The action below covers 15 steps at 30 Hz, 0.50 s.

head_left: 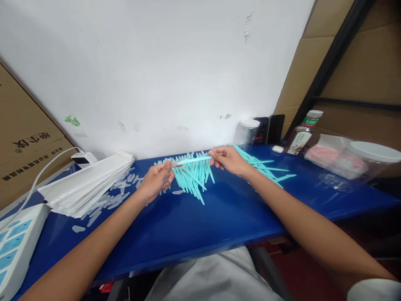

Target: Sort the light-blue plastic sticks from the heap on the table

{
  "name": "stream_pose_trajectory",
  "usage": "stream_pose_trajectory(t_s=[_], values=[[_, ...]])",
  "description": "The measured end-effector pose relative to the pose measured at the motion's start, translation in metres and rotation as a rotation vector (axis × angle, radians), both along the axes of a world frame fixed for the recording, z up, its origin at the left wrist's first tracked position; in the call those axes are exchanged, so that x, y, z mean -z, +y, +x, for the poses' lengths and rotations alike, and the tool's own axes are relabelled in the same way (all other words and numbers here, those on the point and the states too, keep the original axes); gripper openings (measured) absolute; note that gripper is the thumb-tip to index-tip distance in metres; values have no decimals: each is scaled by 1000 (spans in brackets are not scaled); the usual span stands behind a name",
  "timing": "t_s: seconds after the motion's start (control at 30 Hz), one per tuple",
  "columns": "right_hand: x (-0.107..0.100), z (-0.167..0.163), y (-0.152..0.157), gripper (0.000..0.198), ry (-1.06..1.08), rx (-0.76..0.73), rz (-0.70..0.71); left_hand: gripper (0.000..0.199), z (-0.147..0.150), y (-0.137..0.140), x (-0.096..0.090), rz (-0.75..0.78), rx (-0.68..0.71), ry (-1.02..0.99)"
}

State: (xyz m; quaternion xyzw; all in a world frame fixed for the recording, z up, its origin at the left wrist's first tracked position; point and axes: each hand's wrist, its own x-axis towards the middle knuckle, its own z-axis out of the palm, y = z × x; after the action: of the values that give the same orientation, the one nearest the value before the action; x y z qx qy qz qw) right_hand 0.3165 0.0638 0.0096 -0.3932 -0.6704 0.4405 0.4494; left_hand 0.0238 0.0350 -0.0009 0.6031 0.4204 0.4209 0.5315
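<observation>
Head view: past white packets [90,184] and loose translucent pieces [106,202], pinching with the left hand [156,179] one end of a turquoise stick [198,159], over a matching heap [194,179], its other end with the right hand [229,160], near scattered sticks [261,166].

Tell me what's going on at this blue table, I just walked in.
A person holds a slim turquoise stick above the blue table, the left hand at one end and the right hand at the other; details at the left end are too small to make out. A heap of similar sticks lies beneath. More sticks lie to the right; small translucent pieces and a stack of white packets lie to the left.
</observation>
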Motion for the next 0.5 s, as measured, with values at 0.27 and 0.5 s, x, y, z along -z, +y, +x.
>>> stream_pose_trajectory(t_s=[0.27, 0.5], values=[[0, 2, 1, 48, -42, 23, 91, 64, 4, -2, 0, -144, -17, -139], [-2, -4, -7, 49, -63, 9, 99, 65, 7, -6, -1, -136, 17, -96]])
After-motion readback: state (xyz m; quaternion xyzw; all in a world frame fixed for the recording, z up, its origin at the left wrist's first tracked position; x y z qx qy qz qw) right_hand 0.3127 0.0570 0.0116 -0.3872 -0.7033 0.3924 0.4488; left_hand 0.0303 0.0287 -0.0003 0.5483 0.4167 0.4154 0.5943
